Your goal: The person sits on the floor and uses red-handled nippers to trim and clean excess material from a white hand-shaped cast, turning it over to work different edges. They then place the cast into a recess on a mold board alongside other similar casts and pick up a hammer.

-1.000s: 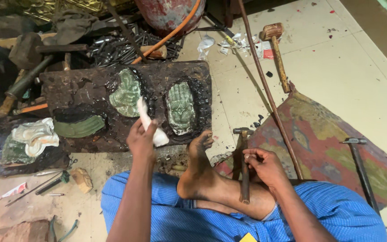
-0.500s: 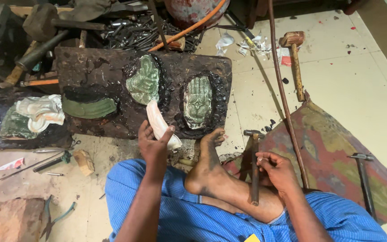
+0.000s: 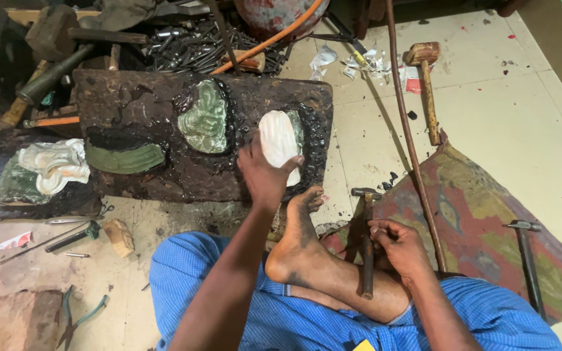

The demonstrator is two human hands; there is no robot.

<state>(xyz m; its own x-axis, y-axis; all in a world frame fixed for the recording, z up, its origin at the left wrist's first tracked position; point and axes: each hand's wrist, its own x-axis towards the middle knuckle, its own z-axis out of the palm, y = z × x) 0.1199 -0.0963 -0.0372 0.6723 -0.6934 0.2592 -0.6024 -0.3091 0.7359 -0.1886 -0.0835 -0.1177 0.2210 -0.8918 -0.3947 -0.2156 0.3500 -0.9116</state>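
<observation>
My left hand (image 3: 263, 177) grips a white hand-shaped cast (image 3: 278, 144) and holds it over the right green relief piece (image 3: 298, 123) set in black pitch on a dark slab (image 3: 138, 97). The cast hides most of that piece. A second green relief piece (image 3: 204, 118) sits at the slab's middle. My right hand (image 3: 398, 247) holds a small hammer (image 3: 365, 240) upright beside my bare foot (image 3: 300, 224), its handle resting on my leg.
A green curved piece (image 3: 123, 158) sits at the slab's left, a white cast (image 3: 54, 164) on another pitch block beyond. Mallets (image 3: 424, 78), a hammer (image 3: 527, 260), pliers (image 3: 76, 315), a long rod (image 3: 408, 130), an orange hose (image 3: 274, 36) and a patterned cushion (image 3: 482, 221) surround me.
My left hand has carried the white cast up and to the right, from between the two green pieces onto the right one. My right hand and the hammer have stayed put.
</observation>
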